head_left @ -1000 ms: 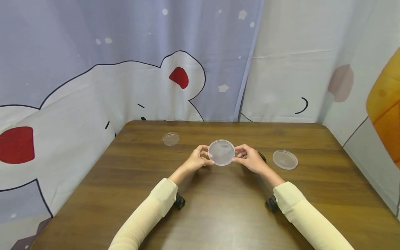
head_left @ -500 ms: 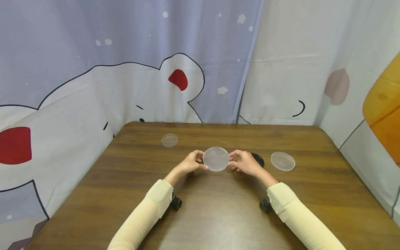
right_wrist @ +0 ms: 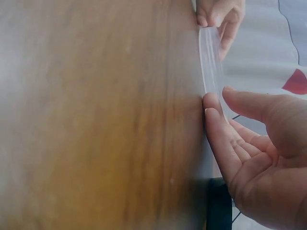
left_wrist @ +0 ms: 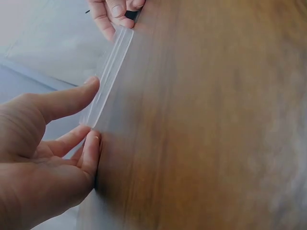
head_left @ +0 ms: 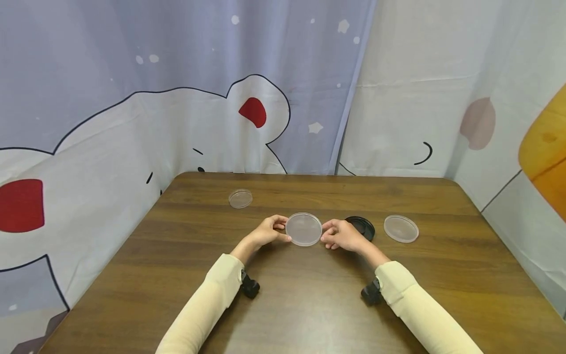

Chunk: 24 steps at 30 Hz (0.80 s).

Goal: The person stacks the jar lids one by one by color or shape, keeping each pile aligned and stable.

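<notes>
A clear round petri dish point(head_left: 303, 229) lies flat between my two hands, at or just above the wooden table. My left hand point(head_left: 266, 232) pinches its left edge. In the left wrist view, the left thumb point(left_wrist: 72, 99) is on one face of the dish and the fingertips are at the other. My right hand point(head_left: 342, 234) holds the opposite edge, and the right wrist view shows its thumb point(right_wrist: 249, 101) and fingertips about the rim. Whether the dish touches the table I cannot tell.
Farther left on the table point(head_left: 185, 236) lies a smaller clear dish point(head_left: 240, 198). Another flat clear disc point(head_left: 401, 228) lies to the right. Just behind my right hand sits a black round object point(head_left: 362, 226), partly hidden. A patterned curtain point(head_left: 185, 128) hangs beyond the far edge.
Both hands have lowered the petri dish toward the table and brought it slightly nearer and left. More of the black round object now shows behind the right hand.
</notes>
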{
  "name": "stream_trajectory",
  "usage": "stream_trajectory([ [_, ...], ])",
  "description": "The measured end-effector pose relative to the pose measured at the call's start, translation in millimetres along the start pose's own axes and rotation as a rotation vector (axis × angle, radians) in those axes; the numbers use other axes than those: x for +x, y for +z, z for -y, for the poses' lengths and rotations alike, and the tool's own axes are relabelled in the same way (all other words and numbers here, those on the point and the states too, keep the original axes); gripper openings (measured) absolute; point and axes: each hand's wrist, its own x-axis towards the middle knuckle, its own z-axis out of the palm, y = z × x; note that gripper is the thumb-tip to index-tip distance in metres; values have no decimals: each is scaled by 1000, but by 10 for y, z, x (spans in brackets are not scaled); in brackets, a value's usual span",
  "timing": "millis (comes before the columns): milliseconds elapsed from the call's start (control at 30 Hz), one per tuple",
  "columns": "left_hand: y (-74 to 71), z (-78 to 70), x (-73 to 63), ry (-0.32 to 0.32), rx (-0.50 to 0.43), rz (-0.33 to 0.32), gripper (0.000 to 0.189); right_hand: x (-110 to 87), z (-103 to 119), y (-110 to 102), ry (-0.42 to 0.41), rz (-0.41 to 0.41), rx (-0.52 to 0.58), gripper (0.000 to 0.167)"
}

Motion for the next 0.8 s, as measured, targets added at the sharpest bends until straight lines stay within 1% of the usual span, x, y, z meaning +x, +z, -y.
stream_trajectory([
  [167,0,-8,15,-1,16,3,57,11,-17,1,28,-5,55,41],
  [267,2,-12,16,-3,9,1,57,16,-32,0,18,4,59,43],
  [433,6,-2,12,-5,-7,-6,61,9,-46,-2,22,13,73,45],
  [600,-8,9,12,-3,-17,7,62,-10,-46,-23,19,27,78,47],
  [667,-16,24,20,-4,-40,13,61,-21,-41,-33,16,32,93,49],
  [800,-44,45,26,-37,-132,16,60,-42,-36,-39,24,27,142,50],
])
